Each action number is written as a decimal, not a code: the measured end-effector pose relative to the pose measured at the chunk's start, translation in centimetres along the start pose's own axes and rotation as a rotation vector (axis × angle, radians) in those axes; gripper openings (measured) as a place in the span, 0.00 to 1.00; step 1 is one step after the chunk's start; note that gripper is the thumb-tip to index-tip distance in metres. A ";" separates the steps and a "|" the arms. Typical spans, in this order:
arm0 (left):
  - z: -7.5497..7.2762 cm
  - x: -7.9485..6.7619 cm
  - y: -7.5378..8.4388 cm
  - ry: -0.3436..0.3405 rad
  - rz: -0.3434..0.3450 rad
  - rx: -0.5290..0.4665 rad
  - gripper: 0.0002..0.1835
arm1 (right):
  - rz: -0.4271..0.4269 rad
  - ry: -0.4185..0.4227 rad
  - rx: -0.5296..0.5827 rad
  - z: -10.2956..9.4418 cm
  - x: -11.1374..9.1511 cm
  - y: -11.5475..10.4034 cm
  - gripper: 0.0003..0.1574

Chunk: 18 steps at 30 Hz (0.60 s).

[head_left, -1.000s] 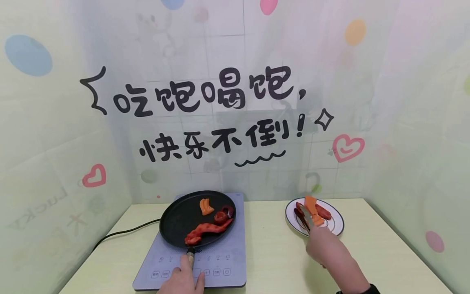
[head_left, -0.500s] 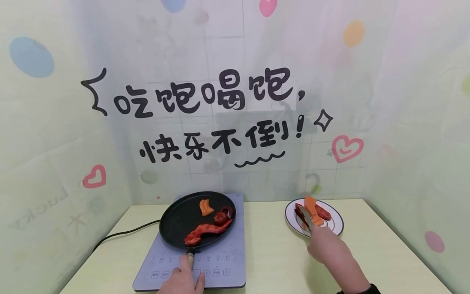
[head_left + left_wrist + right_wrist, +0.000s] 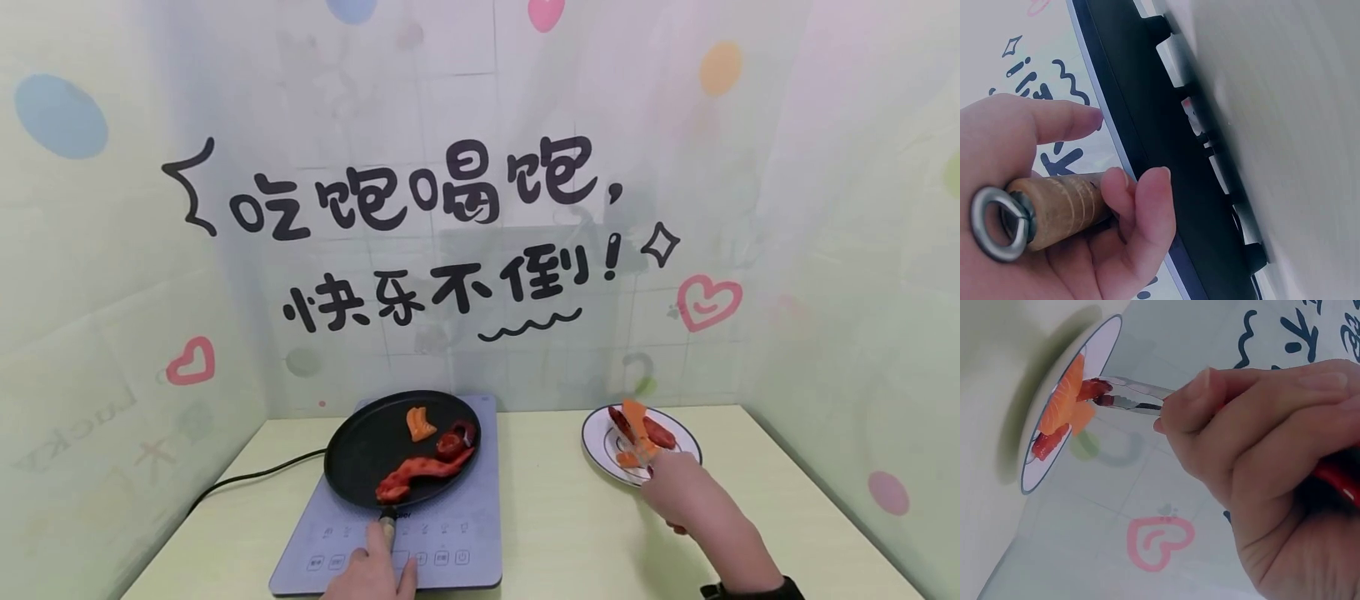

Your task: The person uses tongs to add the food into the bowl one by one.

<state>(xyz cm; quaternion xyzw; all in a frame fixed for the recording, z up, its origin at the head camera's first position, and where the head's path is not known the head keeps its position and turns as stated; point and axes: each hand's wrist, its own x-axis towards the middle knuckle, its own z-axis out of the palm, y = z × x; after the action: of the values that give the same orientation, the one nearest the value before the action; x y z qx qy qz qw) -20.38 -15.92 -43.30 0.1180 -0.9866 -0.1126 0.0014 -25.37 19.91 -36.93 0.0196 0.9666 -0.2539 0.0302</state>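
My left hand (image 3: pixel 371 567) holds the wooden handle (image 3: pixel 1066 209) of a black frying pan (image 3: pixel 360 454), fingers curled round it; a metal ring (image 3: pixel 997 224) hangs at its end. In the pan lie a long red strip of meat (image 3: pixel 420 475), an orange salmon slice (image 3: pixel 420 423) and a round red piece (image 3: pixel 452 444). My right hand (image 3: pixel 686 487) grips metal tongs (image 3: pixel 1138 394) with red handles (image 3: pixel 1341 481). The tong tips are right at a dark red meat piece (image 3: pixel 1092 390) over a white plate (image 3: pixel 596 446). Orange salmon (image 3: pixel 1063 400) and another red piece (image 3: pixel 1049 444) lie on the plate.
The pan sits on a grey induction cooker (image 3: pixel 300 575), its controls facing the front. A black cord (image 3: pixel 258 473) runs off to the left. A pale table (image 3: pixel 540 500) carries everything, with a printed curtain (image 3: pixel 525 367) close behind and at both sides.
My right hand has shifted right and towards me with the tongs, and more of the plate's left side shows, including an orange piece. My left hand and the pan hold their place.
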 end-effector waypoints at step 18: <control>-0.5 -0.4 0.3 -0.002 -0.005 0.008 0.29 | -0.075 -0.048 0.455 -2.1 -1.1 -1.6 0.12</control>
<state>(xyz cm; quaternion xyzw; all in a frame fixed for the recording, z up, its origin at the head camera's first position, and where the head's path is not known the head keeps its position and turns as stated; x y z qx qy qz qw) -20.06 -15.67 -42.72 0.1203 -0.9867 -0.1090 -0.0001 -24.43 19.57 -34.24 -0.0161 0.8836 -0.4665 0.0384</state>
